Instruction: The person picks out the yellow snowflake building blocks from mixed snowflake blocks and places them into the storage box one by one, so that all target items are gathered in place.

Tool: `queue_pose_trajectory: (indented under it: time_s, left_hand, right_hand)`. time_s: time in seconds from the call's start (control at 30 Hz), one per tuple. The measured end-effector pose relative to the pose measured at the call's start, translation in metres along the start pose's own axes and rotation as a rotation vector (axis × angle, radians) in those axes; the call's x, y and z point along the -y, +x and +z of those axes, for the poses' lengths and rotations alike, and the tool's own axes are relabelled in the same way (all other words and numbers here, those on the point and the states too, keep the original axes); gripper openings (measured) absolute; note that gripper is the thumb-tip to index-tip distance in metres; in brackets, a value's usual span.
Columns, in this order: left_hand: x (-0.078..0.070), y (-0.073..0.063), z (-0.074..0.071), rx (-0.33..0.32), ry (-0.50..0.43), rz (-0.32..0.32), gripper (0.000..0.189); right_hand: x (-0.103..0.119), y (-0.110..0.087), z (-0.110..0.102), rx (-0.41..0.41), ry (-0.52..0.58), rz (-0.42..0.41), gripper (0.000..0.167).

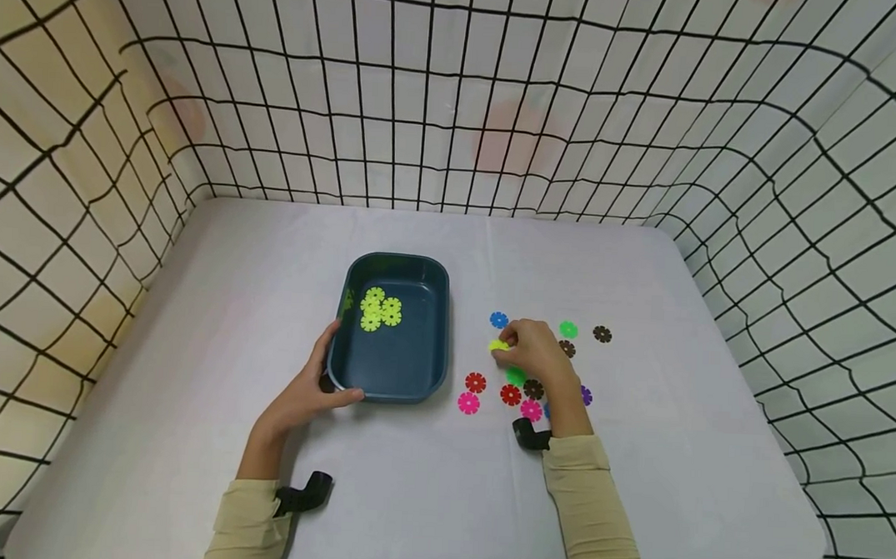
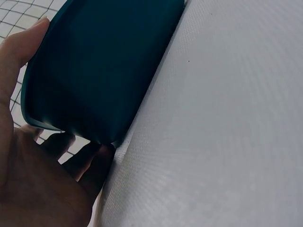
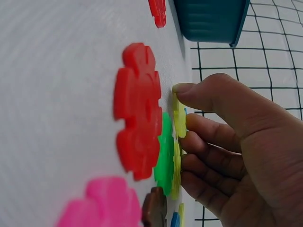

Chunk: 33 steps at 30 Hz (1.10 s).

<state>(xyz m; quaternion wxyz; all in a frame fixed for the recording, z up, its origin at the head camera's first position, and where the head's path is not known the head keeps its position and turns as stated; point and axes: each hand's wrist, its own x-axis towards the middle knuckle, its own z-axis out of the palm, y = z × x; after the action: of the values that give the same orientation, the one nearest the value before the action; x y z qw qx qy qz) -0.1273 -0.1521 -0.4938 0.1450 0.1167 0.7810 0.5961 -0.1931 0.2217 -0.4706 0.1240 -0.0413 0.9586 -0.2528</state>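
Observation:
A dark teal plastic basin [image 1: 425,370] stands left of the table's middle, with several yellow flower-shaped discs [image 1: 373,304] inside. My left hand [image 1: 309,394] grips its near left corner, thumb at the near rim and fingers against the left side; the left wrist view shows these fingers [image 2: 90,165] at the wall. To the right of the basin, my right hand [image 1: 537,350] pinches a yellow flower-shaped disc [image 1: 498,345] between thumb and fingers. In the right wrist view that yellow disc [image 3: 179,116] is edge-on by the thumb, close to a green disc [image 3: 164,156].
Around the right hand lie loose discs: red [image 1: 476,382], pink [image 1: 468,403], blue [image 1: 499,319], green [image 1: 568,329], brown [image 1: 602,334] and purple [image 1: 586,396]. My right forearm covers part of them. Black wire mesh [image 1: 456,105] encloses the white table [image 1: 229,303] at back and sides.

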Motion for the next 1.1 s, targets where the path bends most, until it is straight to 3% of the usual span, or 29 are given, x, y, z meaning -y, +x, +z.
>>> queue_pose_trajectory:
  time_s: [0.83,1.1]
  left_hand:
    - [-0.001,-0.001,0.001,0.002,0.005,-0.025,0.11]
    - [-0.002,-0.002,0.001,0.002,0.002,-0.028,0.11]
  right_hand:
    - [0.002,-0.001,0.0,-0.071,-0.027,-0.042,0.028]
    - [0.003,-0.003,-0.007,-0.053,0.008,-0.043,0.029]
